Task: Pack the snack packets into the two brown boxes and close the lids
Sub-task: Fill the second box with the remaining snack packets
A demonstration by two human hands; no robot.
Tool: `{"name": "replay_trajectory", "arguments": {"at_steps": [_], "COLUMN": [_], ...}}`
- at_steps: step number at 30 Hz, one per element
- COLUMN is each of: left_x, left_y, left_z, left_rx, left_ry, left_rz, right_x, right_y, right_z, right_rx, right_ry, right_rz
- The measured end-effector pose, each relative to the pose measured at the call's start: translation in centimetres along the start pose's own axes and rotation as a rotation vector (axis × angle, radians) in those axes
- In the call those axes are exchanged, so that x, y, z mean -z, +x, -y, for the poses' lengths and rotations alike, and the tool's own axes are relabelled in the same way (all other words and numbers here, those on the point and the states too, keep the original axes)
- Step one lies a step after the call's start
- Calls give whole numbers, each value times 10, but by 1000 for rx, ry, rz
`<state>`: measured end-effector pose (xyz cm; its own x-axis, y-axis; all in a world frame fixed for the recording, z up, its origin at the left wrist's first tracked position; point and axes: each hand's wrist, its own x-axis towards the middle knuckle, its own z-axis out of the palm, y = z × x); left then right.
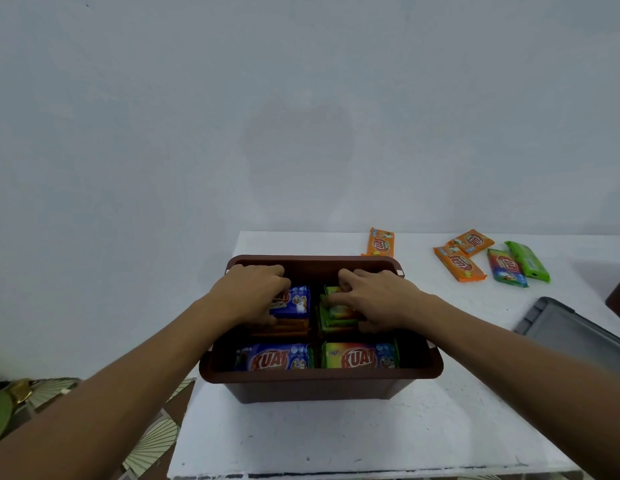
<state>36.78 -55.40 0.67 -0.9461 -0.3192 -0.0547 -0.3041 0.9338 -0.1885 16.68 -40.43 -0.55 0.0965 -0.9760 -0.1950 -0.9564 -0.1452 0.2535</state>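
Brown plastic open-topped box (319, 384) sits on the white worktop (336, 438), holding four stacks of snack packets. Left hand (253, 294) is curled over a blue foil packet (294, 303) at the box's 11 o'clock stack; whether it grips is unclear. Right hand (374, 299), fingers spread, presses on a green foil packet (336, 311) at 1 o'clock. Loose packets lie at the worktop's 2 o'clock: three orange foil packets (459, 263), a multicoloured packet (506, 268) and a green wrapped packet (526, 261). Grey plastic lid (571, 332) rests at 3 o'clock.
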Motion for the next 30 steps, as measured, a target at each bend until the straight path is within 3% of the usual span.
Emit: {"name": "replay_trajectory", "arguments": {"at_steps": [8, 12, 15, 18, 24, 30], "left_x": [10, 33, 47, 54, 61, 59], "left_y": [10, 32, 65, 102, 186, 254], "left_z": [1, -12, -37, -65, -146, -216], "left_rx": [-71, -113, -170, -212, -266, -297], "left_ry": [80, 27, -52, -114, -194, -109], "left_rz": [9, -133, -224, -256, -200, 86], "right_x": [8, -1, -23, -55, -120, -161], "right_y": [-14, -33, -58, -92, -173, -208], "right_z": [-6, -26, -55, -92, -180, -259], "right_rx": [-165, -204, -239, -334, -638, -908], "right_ry": [244, 403, 318, 325, 380, 543], "right_rz": [-260, -459, -628, -577, -284, -137]}}
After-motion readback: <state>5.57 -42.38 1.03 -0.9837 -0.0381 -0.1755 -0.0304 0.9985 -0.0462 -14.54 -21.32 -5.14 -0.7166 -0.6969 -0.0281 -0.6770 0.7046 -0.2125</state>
